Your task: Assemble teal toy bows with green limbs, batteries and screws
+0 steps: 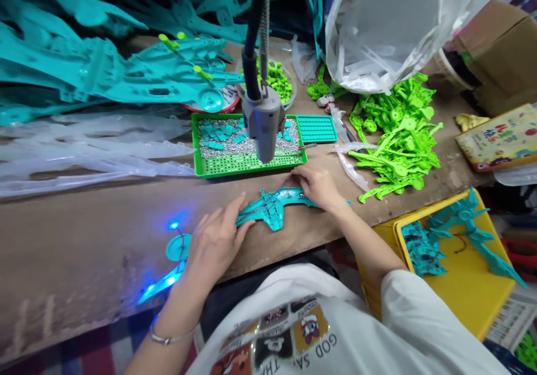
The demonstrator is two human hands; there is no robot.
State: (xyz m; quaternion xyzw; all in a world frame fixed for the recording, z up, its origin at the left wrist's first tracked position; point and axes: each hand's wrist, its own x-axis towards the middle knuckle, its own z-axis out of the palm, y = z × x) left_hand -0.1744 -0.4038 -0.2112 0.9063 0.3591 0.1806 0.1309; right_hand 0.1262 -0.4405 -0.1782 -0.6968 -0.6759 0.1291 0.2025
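Note:
A turquoise plastic toy shell lies across the bench in front of me, its inner side up with thin wires running along it. Its left end reaches beyond my wrist, where blue lights glow beside a round disc. My left hand is laid over the shell, with thumb and fingers gripping it. At the shell's right part, my right hand has its fingertips pinched together at a thin wire. The exact hold of those fingertips is small and partly hidden.
An electric screwdriver hangs above a green tray of screws and small turquoise pieces. Lime-green parts are heaped at right, near a white plastic bag. Turquoise shells pile at left. A yellow bin stands beside the bench.

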